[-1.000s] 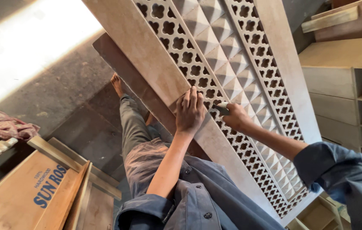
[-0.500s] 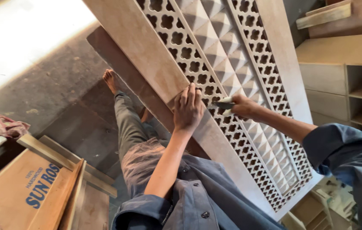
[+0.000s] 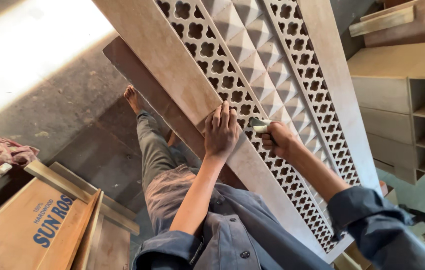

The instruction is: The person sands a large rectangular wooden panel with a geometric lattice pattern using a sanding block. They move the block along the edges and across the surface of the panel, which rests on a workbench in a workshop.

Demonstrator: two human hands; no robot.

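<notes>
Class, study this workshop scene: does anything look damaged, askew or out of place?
Nothing looks damaged. The carved lattice panel leans tilted, steadied by the left hand while the right hand grips a small tool. A crumpled cloth lies on the floor.

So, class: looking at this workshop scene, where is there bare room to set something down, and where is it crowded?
Free: the concrete floor between the pink cloth and the foot; the cabinet top. Crowded: the carved panel under the left hand and right hand; the stacked boards.
</notes>
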